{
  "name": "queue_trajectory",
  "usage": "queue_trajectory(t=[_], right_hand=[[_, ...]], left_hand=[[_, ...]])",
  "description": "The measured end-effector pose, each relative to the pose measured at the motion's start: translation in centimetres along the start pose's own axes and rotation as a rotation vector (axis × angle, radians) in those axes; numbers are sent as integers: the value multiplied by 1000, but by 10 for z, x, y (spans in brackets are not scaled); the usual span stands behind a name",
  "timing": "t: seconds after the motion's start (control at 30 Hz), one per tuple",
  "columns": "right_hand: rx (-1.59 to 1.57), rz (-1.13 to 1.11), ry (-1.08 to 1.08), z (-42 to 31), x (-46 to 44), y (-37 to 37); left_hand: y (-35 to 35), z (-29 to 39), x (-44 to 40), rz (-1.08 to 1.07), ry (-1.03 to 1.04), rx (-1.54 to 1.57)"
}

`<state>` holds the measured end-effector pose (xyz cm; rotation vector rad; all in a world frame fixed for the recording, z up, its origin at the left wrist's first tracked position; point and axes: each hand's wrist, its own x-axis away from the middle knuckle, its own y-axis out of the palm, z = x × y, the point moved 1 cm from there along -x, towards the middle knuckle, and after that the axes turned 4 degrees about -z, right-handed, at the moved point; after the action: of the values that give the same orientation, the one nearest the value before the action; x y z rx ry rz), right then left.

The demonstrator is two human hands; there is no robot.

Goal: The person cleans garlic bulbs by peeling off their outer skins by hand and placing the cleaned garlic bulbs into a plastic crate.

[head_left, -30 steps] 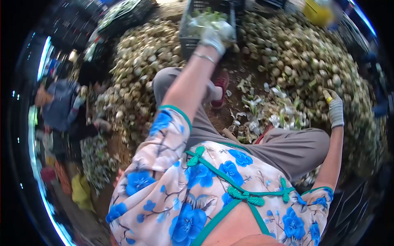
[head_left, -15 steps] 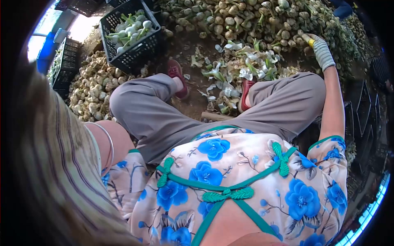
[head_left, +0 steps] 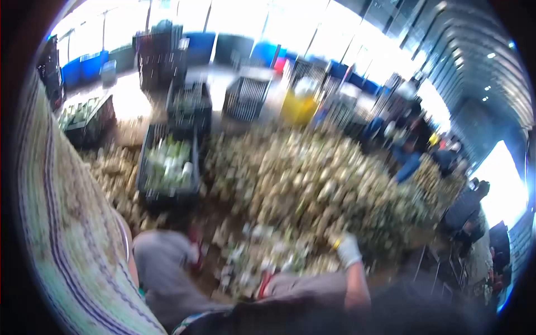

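Observation:
My right hand point(head_left: 348, 251), in a pale glove with a yellow patch, reaches to the near edge of a big heap of garlic bulbs point(head_left: 318, 173). Motion blur smears its fingers, so whether they grip a bulb is unclear. Left of it, white and green peelings point(head_left: 268, 248) litter the ground between my feet. A striped cloth point(head_left: 61, 206) fills the left side of the view and covers my left hand; only a strip of that arm shows beside it. Beyond my left knee, a black crate point(head_left: 196, 167) holds white bulbs with green stems.
A smaller bulb pile point(head_left: 114, 173) lies left of the crate. Farther back stand more black crates point(head_left: 245, 97) and a yellow container point(head_left: 298, 109). Several people point(head_left: 410, 139) sit or crouch at the right, beyond the heap. Dark crates point(head_left: 432, 268) stand to my right.
The camera has tilted up from my lap, bringing the far crates, other people and the roof into view. My right hand remains at the heap's edge, and the striped cloth still hangs at left.

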<state>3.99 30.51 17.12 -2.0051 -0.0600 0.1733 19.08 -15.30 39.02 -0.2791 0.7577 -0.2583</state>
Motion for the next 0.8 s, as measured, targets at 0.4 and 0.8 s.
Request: queue_trajectory(t=[0.4,0.8], right_hand=[[-720,-127,329,-19,-6,-13],[52,-621,-226,-61,-51,177]], left_hand=[[11,-63,-20,12,-5,-186],[60,-133,-77,130,-135,-192]])
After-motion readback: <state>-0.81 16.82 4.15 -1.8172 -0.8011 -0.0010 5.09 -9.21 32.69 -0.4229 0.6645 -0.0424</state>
